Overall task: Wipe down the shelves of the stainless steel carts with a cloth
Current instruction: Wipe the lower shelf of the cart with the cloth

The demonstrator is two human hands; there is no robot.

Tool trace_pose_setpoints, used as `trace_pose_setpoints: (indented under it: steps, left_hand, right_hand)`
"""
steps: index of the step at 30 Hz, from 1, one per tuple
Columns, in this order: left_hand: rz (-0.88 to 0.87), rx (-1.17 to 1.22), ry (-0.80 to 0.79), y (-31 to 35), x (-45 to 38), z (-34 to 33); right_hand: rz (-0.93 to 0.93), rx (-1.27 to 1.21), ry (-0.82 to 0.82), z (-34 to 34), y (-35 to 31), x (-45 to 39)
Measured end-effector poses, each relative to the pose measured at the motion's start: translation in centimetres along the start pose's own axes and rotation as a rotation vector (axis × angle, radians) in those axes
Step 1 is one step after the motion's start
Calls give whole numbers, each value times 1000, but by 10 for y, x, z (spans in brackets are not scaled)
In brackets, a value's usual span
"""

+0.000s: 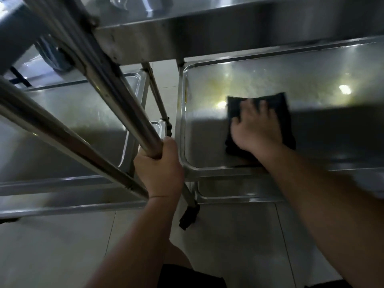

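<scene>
Stainless steel shelf (pixel 207 142): lying at centre right of the frame as a rimmed tray, its far half showing yellowish smears and bright light reflections, its near half sitting in shadow.
Cloth (pixel 284 113): lying flat on that shelf, dark and folded to a rough rectangle, just right of the frame's centre.
Right hand (pixel 256 129): pressing down on the cloth with fingers spread and nearly straight, the forearm reaching in from the lower right across the shelf's front rim.
Left hand (pixel 160 169): gripping the lower end of a slanting steel tube (pixel 116 98), fingers curled round it, near the frame's centre.
Second cart (pixel 62 121): standing at the left of the frame, its shelf sitting beside the first with a narrow gap between them.
Upper shelf (pixel 228 36): crossing the top of the frame above the wiped tray.
Floor (pixel 62 256): showing pale tiles along the bottom, with a black caster (pixel 189 218) resting on them below the left hand.
</scene>
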State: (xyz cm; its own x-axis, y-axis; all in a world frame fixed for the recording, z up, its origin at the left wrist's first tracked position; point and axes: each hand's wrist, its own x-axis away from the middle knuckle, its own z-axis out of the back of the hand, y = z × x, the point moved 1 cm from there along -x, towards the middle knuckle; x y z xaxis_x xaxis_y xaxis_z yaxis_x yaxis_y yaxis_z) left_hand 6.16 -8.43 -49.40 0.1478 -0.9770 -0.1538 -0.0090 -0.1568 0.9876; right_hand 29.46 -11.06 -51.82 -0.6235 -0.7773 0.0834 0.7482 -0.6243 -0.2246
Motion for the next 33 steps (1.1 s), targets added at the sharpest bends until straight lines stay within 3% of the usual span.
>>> trace_pose_setpoints:
  steps: [2, 4, 9, 13, 18, 22, 26, 33]
  left_hand:
    - [-12, 22, 5, 0, 0, -1]
    - [-46, 23, -1, 0, 0, -1]
    - [-50, 6, -9, 4, -2, -1]
    - [-52, -1, -31, 2, -5, 0]
    - [-39, -7, -6, 3, -5, -2]
    - [4, -28, -27, 3, -3, 1]
    - [24, -5, -66, 2, 0, 3]
    - [-47, -6, -18, 5, -2, -1]
  right_hand:
    - [239, -24, -59, -13, -51, 0]
    - [359, -32, -103, -23, -94, -9]
    - [342, 21, -114, -23, -131, -43]
    - [426, -14, -146, -25, -118, -1]
    - [736, 9, -255, -14, -57, 75]
    - [868, 88, -308, -4, -24, 91]
    - [727, 72, -280, -9, -30, 47]
    - [409, 12, -177, -28, -115, -4]
